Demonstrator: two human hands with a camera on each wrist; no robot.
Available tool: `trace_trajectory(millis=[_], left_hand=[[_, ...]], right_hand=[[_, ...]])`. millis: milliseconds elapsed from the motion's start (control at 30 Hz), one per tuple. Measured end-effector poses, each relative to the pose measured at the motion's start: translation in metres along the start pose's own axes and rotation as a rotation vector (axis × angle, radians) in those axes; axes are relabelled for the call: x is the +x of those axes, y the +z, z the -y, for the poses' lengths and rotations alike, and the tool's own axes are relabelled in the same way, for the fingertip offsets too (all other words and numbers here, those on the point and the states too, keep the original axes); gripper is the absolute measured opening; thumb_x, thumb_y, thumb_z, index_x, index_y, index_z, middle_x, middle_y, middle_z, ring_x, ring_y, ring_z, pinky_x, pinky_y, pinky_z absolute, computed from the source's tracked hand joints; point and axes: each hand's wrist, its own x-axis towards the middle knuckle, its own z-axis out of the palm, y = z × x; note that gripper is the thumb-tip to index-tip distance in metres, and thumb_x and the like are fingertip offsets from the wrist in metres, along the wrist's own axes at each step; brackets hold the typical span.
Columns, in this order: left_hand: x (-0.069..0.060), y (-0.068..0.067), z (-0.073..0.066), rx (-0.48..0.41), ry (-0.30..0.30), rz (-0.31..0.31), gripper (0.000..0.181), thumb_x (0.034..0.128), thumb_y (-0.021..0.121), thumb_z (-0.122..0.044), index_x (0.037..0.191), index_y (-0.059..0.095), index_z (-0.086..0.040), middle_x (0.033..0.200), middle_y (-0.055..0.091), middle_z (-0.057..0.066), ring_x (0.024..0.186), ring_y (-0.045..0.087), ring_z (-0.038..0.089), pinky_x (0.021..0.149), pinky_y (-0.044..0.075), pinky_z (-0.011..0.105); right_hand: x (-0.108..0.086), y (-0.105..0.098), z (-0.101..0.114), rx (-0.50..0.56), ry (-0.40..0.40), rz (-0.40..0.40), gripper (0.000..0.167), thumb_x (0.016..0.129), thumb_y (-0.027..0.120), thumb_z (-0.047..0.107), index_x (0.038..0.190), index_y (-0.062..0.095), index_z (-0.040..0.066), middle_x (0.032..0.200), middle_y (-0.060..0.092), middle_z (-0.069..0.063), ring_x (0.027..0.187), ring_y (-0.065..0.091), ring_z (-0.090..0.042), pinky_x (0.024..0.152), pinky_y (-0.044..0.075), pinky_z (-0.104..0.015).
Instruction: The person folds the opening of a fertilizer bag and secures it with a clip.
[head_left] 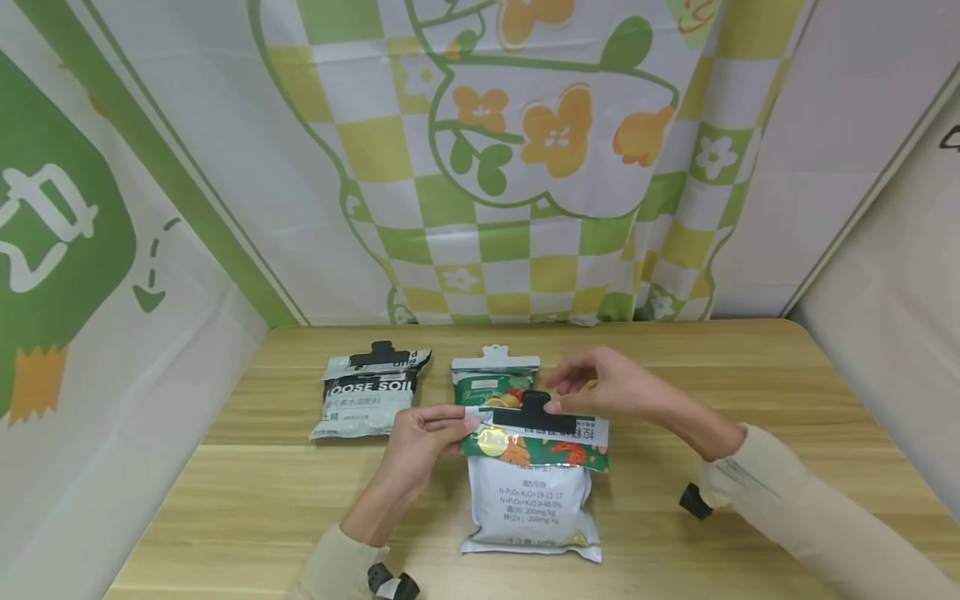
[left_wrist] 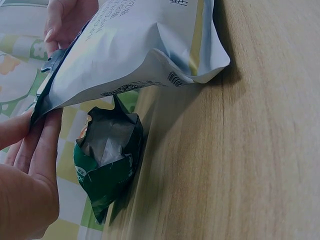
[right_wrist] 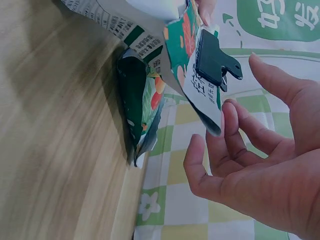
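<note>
A white printed fertilizer bag (head_left: 532,508) has its green top folded over, and a black clip (head_left: 534,415) sits across the fold. My left hand (head_left: 423,442) pinches the left end of that fold between thumb and fingers, holding the bag's top raised off the table. Beside the clip's handle is my right hand (head_left: 611,385). In the right wrist view, its thumb and fingers stand apart on either side of the clip (right_wrist: 212,59), with fingertips close to the bag's edge. Whether they touch it, I cannot tell.
Behind the held bag lies a green fruit-printed bag (head_left: 480,385) with a white clip (head_left: 495,358). Farther left on the wooden table (head_left: 255,475) is a black-and-white soil bag (head_left: 367,404) with a black clip (head_left: 381,353). A patterned curtain (head_left: 510,250) hangs at the back.
</note>
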Motion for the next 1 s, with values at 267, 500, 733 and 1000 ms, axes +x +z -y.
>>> trace_trajectory(millis=[267, 500, 733, 1000], left_hand=[[0.0, -0.002, 0.001, 0.002, -0.008, -0.001, 0.027, 0.0883, 0.077, 0.005, 0.115, 0.073, 0.008, 0.101, 0.082, 0.016, 0.078, 0.077, 0.014, 0.069, 0.064, 0.022], [0.0, -0.001, 0.001, -0.008, -0.005, -0.001, 0.027, 0.0887, 0.076, 0.005, 0.115, 0.073, 0.008, 0.102, 0.081, 0.016, 0.079, 0.077, 0.014, 0.07, 0.065, 0.023], [0.001, 0.0, 0.001, -0.011, -0.005, -0.002, 0.025, 0.0893, 0.075, 0.006, 0.114, 0.073, 0.009, 0.102, 0.081, 0.016, 0.08, 0.077, 0.014, 0.071, 0.066, 0.023], [0.002, -0.001, 0.002, -0.017, -0.006, 0.0, 0.026, 0.0889, 0.076, 0.006, 0.115, 0.072, 0.009, 0.098, 0.082, 0.013, 0.079, 0.077, 0.014, 0.07, 0.066, 0.023]], right_hand=[[-0.025, -0.001, -0.012, 0.056, 0.042, -0.032, 0.051, 0.089, 0.085, 0.033, 0.129, 0.07, 0.005, 0.107, 0.073, -0.005, 0.099, 0.067, -0.02, 0.081, 0.058, -0.026], [-0.052, 0.002, -0.026, 0.129, 0.092, -0.061, 0.064, 0.089, 0.086, 0.031, 0.138, 0.061, -0.002, 0.121, 0.071, -0.013, 0.108, 0.068, -0.022, 0.089, 0.06, -0.025], [-0.079, 0.014, -0.044, 0.222, 0.161, 0.083, 0.05, 0.093, 0.081, 0.031, 0.125, 0.067, -0.005, 0.112, 0.076, -0.014, 0.098, 0.073, -0.024, 0.079, 0.064, -0.03], [-0.093, 0.06, -0.05, 0.32, 0.098, 0.194, 0.044, 0.091, 0.083, 0.019, 0.121, 0.064, -0.006, 0.108, 0.072, -0.012, 0.096, 0.072, -0.017, 0.078, 0.063, -0.022]])
